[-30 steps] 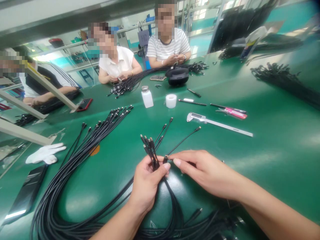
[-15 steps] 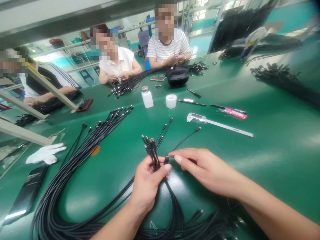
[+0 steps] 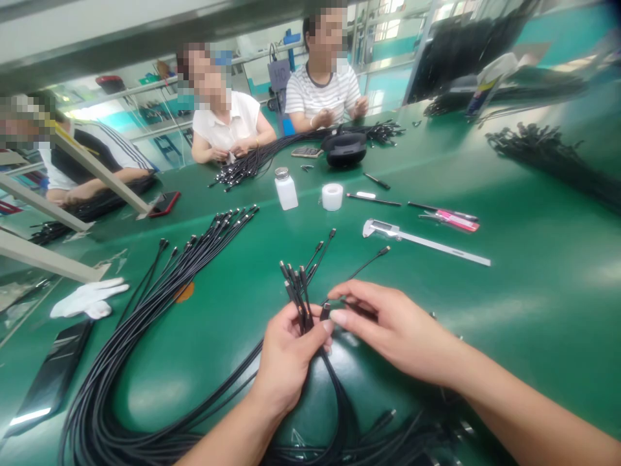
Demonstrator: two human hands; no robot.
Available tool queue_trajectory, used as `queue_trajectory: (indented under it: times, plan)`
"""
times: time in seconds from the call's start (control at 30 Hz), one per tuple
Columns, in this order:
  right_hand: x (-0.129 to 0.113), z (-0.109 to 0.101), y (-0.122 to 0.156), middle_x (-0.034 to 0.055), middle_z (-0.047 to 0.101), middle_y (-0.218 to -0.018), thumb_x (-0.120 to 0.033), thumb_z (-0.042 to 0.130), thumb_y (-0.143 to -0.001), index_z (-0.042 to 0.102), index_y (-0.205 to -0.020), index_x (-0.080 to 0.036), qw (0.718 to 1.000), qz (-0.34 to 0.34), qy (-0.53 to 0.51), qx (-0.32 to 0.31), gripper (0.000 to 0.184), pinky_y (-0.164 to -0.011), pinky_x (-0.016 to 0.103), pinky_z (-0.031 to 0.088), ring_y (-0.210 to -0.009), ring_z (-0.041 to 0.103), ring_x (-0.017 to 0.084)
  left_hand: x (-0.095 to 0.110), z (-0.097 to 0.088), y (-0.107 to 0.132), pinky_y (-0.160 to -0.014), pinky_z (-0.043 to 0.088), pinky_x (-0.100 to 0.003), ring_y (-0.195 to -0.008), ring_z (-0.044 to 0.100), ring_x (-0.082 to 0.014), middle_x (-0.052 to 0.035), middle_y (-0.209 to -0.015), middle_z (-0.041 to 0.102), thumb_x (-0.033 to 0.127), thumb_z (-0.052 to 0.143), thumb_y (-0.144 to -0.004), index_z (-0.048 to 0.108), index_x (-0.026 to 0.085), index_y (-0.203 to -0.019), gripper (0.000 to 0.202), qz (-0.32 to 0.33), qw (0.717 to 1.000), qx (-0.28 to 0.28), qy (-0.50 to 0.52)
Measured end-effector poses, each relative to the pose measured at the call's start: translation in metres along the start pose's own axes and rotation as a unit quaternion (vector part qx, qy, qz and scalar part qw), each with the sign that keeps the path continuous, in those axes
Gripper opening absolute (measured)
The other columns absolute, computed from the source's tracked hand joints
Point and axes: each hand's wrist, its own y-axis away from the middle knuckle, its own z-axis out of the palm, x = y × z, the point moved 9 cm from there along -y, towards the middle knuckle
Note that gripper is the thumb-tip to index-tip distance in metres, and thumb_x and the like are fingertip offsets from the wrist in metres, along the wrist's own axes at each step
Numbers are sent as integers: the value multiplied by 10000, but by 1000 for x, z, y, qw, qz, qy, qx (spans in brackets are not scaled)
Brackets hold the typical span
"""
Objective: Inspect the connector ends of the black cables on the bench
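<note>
My left hand (image 3: 286,353) is closed round a small bunch of black cables (image 3: 297,292), their connector ends sticking up above my fingers. My right hand (image 3: 388,327) pinches one more black cable connector (image 3: 325,310) right beside the bunch, next to my left thumb. The cables run down from my left hand into a dark loop (image 3: 339,414) near the table's front edge. Three loose cable ends (image 3: 323,249) lie on the green table (image 3: 533,272) just beyond my hands.
A long fan of black cables (image 3: 160,291) lies to the left, with a white glove (image 3: 87,299) beside it. Further back are a white bottle (image 3: 285,188), a tape roll (image 3: 332,196), a caliper (image 3: 422,239) and pink-handled cutters (image 3: 451,219). Three people sit across the table.
My right hand has brought the single connector closer to the bunch in my left hand. The bunch has tilted slightly right. The person in the striped shirt has raised both hands.
</note>
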Motion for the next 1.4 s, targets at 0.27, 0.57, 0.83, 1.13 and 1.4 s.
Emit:
queue_trajectory:
  times: [0.27,0.57,0.83,1.13,1.4]
  plan:
    - [-8,-3,-2,17,597,-826,-278,495,-939,642,-842,-178,995,-63,53,50,202,-702,225,408,-764,544,104,-3,4,2,-584,448,-190,-585,529,-64,22,-663,585,289,781,-696,623,121,-855,281,-3,999,-16,-39]
    - [7,-17,-7,-3,554,-708,-376,491,-932,558,-744,-166,992,-7,90,93,290,-611,219,376,-637,481,94,-4,3,1,-598,498,-218,-573,588,-88,16,-664,610,287,777,-699,607,130,-966,353,-14,1000,-19,-4]
    - [-5,-2,-4,8,635,-837,-298,520,-931,677,-838,-191,998,-44,36,24,212,-720,223,418,-785,569,103,-3,1,1,-578,452,-195,-563,535,-67,34,-630,585,297,762,-715,599,134,-914,305,4,999,-11,-45]
    - [1,-7,-6,33,609,-860,-201,470,-918,597,-880,-160,980,-86,158,83,139,-701,242,411,-767,553,124,-5,0,0,-548,444,-195,-545,533,-66,33,-623,578,296,770,-709,629,127,-912,300,-8,998,-11,-54]
    - [8,-18,-8,-6,589,-773,-390,507,-934,585,-907,-185,996,-7,74,44,222,-653,217,395,-685,508,99,-5,-1,-1,-611,508,-224,-582,602,-93,4,-657,640,313,733,-766,587,128,-992,327,3,1000,-12,-22]
